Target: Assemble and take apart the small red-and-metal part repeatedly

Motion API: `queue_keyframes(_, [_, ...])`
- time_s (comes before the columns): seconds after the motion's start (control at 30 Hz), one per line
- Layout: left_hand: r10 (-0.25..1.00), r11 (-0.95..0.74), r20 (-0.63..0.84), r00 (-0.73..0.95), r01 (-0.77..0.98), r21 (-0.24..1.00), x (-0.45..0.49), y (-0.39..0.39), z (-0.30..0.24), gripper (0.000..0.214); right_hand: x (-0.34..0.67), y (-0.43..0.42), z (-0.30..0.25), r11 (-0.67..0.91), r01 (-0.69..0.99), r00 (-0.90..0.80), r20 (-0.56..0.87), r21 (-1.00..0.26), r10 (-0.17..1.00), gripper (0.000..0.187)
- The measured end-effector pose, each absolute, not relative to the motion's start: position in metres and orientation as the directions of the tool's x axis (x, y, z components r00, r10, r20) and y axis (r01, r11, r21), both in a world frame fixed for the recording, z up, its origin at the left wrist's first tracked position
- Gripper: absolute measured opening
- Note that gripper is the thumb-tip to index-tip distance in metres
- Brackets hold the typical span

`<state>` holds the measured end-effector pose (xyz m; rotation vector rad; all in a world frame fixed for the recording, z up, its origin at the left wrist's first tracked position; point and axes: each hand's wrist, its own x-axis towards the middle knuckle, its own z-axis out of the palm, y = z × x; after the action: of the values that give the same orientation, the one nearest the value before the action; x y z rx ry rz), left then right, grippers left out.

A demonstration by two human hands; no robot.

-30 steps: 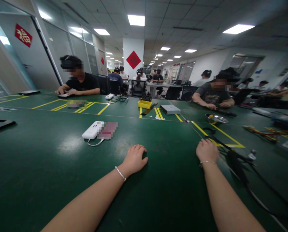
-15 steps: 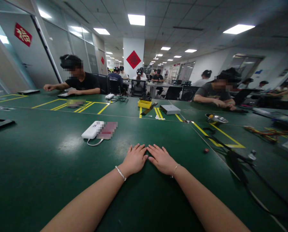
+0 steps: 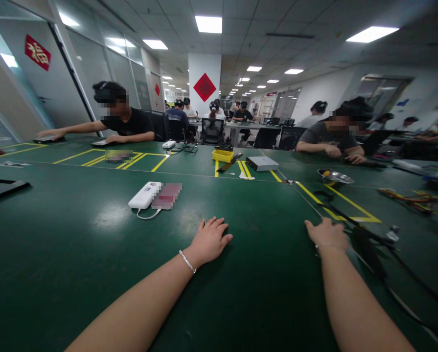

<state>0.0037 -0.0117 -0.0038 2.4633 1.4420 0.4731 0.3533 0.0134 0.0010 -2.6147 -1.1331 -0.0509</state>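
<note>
My left hand (image 3: 210, 239) lies palm down on the green table (image 3: 94, 274), its fingers stretched out and slightly apart, holding nothing. Farther right, my right hand (image 3: 328, 233) is over the table beside a black cable (image 3: 369, 249). Its thumb sticks out to the left, apart from the other fingers, which are foreshortened and partly hidden. Anything beneath that palm is out of sight. Ahead and left of my left hand, a white power bank (image 3: 144, 195) is joined by a short white cable to a blurred reddish phone-like slab (image 3: 167, 196).
Toward the back are a yellow tray (image 3: 222, 156), a grey metal box (image 3: 262, 164) and a metal bowl (image 3: 336, 177). Coloured wires (image 3: 409, 199) lie at the right. Two people sit across the table, left (image 3: 128, 124) and right (image 3: 329, 139). Yellow tape marks the surface.
My right hand has moved right, away from my left hand, and now covers the spot where a small red piece lay. My left hand has stayed put. The left co-worker's arm stretched outward.
</note>
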Motion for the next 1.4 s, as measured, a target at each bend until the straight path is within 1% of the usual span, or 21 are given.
queue_keyframes(0.13, [0.871,-0.489,0.151,0.468,0.792,0.365,0.004,-0.011,-0.005,0.046,0.359,0.018,-0.006,-0.632,0.741,0.664,0.108,-0.228,0.74,0.045])
queue_keyframes(0.2, [0.873,-0.484,0.144,0.465,0.796,0.363,0.004,-0.012,-0.004,0.045,0.36,0.02,-0.007,-0.632,0.74,0.665,0.107,-0.229,0.74,0.04])
queue_keyframes(0.4, [0.873,-0.485,0.145,0.466,0.794,0.367,0.004,-0.011,-0.004,0.045,0.361,0.02,-0.002,-0.619,0.763,0.638,0.063,-0.187,0.767,0.04])
queue_keyframes(0.53, [0.87,-0.49,0.155,0.467,0.793,0.361,0.003,-0.011,-0.006,0.045,0.355,0.019,0.004,-0.644,0.749,0.654,0.024,-0.153,0.756,0.044])
queue_keyframes(0.7, [0.872,-0.488,0.164,0.461,0.799,0.351,0.003,-0.012,-0.005,0.044,0.345,0.017,0.012,-0.644,0.751,0.655,0.035,-0.147,0.755,0.046])
queue_keyframes(0.83, [0.869,-0.494,0.163,0.467,0.796,0.35,0.003,-0.012,-0.005,0.045,0.343,0.014,0.011,-0.652,0.744,0.66,0.014,-0.145,0.751,0.045])
queue_keyframes(0.93, [0.866,-0.5,0.166,0.472,0.796,0.342,0.003,-0.011,-0.007,0.046,0.344,0.012,0.009,-0.659,0.73,0.673,0.018,-0.181,0.74,0.046])
queue_keyframes(1.03, [0.863,-0.504,0.166,0.476,0.799,0.328,0.002,-0.01,-0.009,0.046,0.345,0.012,0.008,-0.679,0.696,0.706,0.052,-0.234,0.706,0.05])
queue_keyframes(1.1, [0.865,-0.501,0.158,0.477,0.805,0.318,0.003,-0.01,-0.009,0.046,0.346,0.011,0.009,-0.686,0.686,0.717,0.067,-0.242,0.694,0.049])
queue_keyframes(1.2, [0.869,-0.494,0.146,0.472,0.812,0.312,0.004,-0.01,-0.007,0.046,0.343,0.011,0.013,-0.67,0.703,0.703,0.089,-0.24,0.705,0.044])
queue_keyframes(1.3, [0.872,-0.489,0.144,0.468,0.81,0.323,0.004,-0.011,-0.006,0.045,0.328,0.014,0.018,-0.58,0.755,0.641,0.158,-0.307,0.751,0.037])
queue_keyframes(1.37, [0.87,-0.491,0.153,0.468,0.804,0.336,0.004,-0.011,-0.006,0.044,0.308,0.016,0.02,-0.451,0.791,0.556,0.181,-0.414,0.811,0.031])
queue_keyframes(1.4, [0.869,-0.493,0.162,0.467,0.799,0.344,0.004,-0.011,-0.006,0.044,0.295,0.016,0.021,-0.374,0.784,0.507,0.164,-0.495,0.846,0.029])
